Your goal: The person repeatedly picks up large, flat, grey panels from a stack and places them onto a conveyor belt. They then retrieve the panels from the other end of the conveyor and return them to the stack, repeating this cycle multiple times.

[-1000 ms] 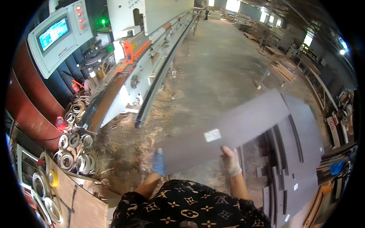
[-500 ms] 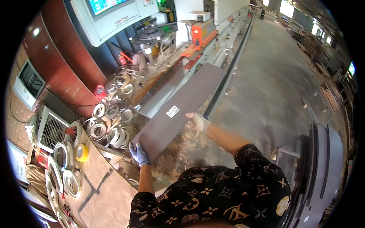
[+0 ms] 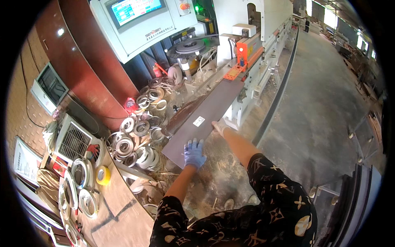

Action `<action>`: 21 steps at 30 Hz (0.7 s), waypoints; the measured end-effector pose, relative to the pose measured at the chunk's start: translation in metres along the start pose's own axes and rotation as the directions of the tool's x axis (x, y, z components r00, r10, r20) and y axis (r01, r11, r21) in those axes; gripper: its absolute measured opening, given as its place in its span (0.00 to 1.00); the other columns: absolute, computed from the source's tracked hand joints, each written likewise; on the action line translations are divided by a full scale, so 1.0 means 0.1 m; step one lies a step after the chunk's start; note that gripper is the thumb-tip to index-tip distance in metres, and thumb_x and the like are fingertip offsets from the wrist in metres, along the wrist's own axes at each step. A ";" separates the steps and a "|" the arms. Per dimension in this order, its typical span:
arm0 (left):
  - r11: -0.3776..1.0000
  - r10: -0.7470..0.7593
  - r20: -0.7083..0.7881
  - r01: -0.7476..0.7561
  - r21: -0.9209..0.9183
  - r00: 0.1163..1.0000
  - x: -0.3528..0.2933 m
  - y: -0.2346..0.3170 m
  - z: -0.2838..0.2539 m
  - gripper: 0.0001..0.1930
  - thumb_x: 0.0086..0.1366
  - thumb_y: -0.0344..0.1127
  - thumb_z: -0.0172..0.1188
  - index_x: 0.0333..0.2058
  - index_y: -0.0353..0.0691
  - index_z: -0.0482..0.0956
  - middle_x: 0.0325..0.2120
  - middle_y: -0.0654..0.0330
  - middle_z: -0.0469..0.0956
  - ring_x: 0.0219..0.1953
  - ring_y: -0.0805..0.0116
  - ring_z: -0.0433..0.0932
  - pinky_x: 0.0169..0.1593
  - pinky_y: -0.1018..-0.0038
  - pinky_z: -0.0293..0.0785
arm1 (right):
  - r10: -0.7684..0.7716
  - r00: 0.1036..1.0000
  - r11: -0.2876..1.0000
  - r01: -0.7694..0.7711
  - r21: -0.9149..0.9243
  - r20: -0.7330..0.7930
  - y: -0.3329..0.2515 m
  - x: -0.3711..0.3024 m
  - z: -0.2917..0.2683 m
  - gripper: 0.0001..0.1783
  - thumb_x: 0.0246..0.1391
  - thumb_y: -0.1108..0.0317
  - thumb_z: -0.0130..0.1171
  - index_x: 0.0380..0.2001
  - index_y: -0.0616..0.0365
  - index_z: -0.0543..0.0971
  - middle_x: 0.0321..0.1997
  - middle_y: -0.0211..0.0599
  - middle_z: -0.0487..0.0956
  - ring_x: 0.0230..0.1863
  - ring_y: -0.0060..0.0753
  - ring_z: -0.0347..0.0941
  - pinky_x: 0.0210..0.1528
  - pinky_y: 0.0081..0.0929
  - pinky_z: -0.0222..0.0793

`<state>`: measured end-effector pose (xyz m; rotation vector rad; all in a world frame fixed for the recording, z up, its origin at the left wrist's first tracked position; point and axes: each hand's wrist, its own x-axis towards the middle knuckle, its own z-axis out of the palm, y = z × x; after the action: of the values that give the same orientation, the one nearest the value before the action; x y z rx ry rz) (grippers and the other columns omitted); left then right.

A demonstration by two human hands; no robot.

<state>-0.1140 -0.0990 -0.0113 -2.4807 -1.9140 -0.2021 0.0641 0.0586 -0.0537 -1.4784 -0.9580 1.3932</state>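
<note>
A long dark brown board [image 3: 212, 109] with a small white label lies on the bed of an edge-banding machine [image 3: 275, 24]. Its far end meets the orange guard [image 3: 247, 51] at the infeed. My left hand [image 3: 194, 154], in a pale blue-grey glove, rests flat on the near end with its fingers spread. My right hand [image 3: 220, 126], in a whitish glove, grips the board's right long edge near the middle. Some of its fingers are hidden at that edge.
Several rolls of edge-banding tape [image 3: 135, 140] lie heaped left of the board. A wooden table [image 3: 119, 210] at lower left carries more rolls and yellow tape [image 3: 103, 175]. A control panel [image 3: 152, 24] hangs above. Dark boards [image 3: 358, 206] stand at lower right.
The board has moved forward and levelled, so its far end now reaches the orange guard. My left hand has shifted from its left near corner to flat on top near the end.
</note>
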 end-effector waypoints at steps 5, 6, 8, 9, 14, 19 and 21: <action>0.974 -0.035 -0.033 0.041 0.222 0.999 0.87 -0.09 0.34 0.36 0.55 0.45 0.55 0.63 0.59 0.53 0.64 0.54 0.49 0.62 0.43 0.55 0.61 0.43 0.45 | 0.020 0.964 0.989 -0.058 0.134 0.265 -0.20 -0.46 -0.32 0.44 0.49 0.59 0.61 0.63 0.59 0.50 0.57 0.51 0.67 0.48 0.42 0.73 0.53 0.45 0.67; 0.968 -0.057 -0.001 0.055 0.245 0.998 0.96 -0.06 0.34 0.36 0.56 0.44 0.55 0.63 0.59 0.52 0.65 0.53 0.49 0.62 0.42 0.55 0.61 0.42 0.45 | -0.005 0.955 0.986 -0.045 0.163 0.296 -0.25 -0.66 -0.44 0.47 0.50 0.58 0.61 0.65 0.58 0.46 0.59 0.50 0.65 0.51 0.42 0.72 0.58 0.46 0.63; 0.954 -0.117 0.069 0.092 0.287 0.991 1.00 0.03 0.30 0.36 0.56 0.41 0.54 0.64 0.60 0.50 0.65 0.53 0.47 0.61 0.41 0.54 0.59 0.40 0.47 | -0.023 0.923 0.991 -0.031 0.133 0.385 -0.43 -1.25 -0.75 0.43 0.53 0.57 0.57 0.64 0.60 0.47 0.59 0.50 0.65 0.56 0.41 0.67 0.62 0.43 0.58; 0.954 -0.102 0.074 0.076 0.290 0.992 1.01 0.06 0.29 0.34 0.58 0.38 0.51 0.63 0.61 0.51 0.64 0.52 0.48 0.60 0.40 0.57 0.57 0.38 0.50 | -0.041 0.891 0.984 -0.041 0.171 0.452 -0.39 -1.49 -0.99 0.40 0.55 0.58 0.55 0.64 0.62 0.49 0.59 0.49 0.65 0.57 0.40 0.66 0.62 0.39 0.59; 0.962 -0.124 0.130 0.087 0.258 0.984 1.07 0.22 0.12 0.34 0.60 0.37 0.50 0.64 0.62 0.50 0.64 0.51 0.48 0.58 0.38 0.58 0.56 0.39 0.53 | -0.019 0.918 0.945 -0.113 0.307 0.396 0.23 -2.45 -2.37 0.29 0.58 0.60 0.51 0.59 0.63 0.61 0.57 0.42 0.68 0.56 0.36 0.66 0.59 0.30 0.61; 0.946 -0.137 0.127 0.092 0.311 0.982 1.43 0.49 0.11 0.37 0.57 0.38 0.55 0.64 0.62 0.48 0.64 0.52 0.47 0.59 0.39 0.58 0.57 0.40 0.54 | 0.467 0.867 0.848 -0.384 0.366 -0.173 1.70 -3.02 -3.65 0.21 0.56 0.62 0.52 0.52 0.57 0.69 0.42 0.36 0.77 0.38 0.36 0.75 0.37 0.30 0.70; 0.949 -0.151 0.090 0.119 0.293 0.984 1.57 0.52 0.23 0.43 0.52 0.36 0.61 0.64 0.62 0.48 0.64 0.52 0.47 0.60 0.39 0.57 0.57 0.40 0.54 | 0.529 0.788 0.830 -0.405 0.383 -0.315 2.21 -3.23 -3.90 0.17 0.56 0.63 0.52 0.48 0.55 0.71 0.36 0.35 0.78 0.31 0.34 0.75 0.30 0.27 0.68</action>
<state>-0.0222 0.0402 -0.0139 -2.2181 -1.9906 0.2063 0.4209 -0.3506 -0.1560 -1.7491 -0.0918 1.4050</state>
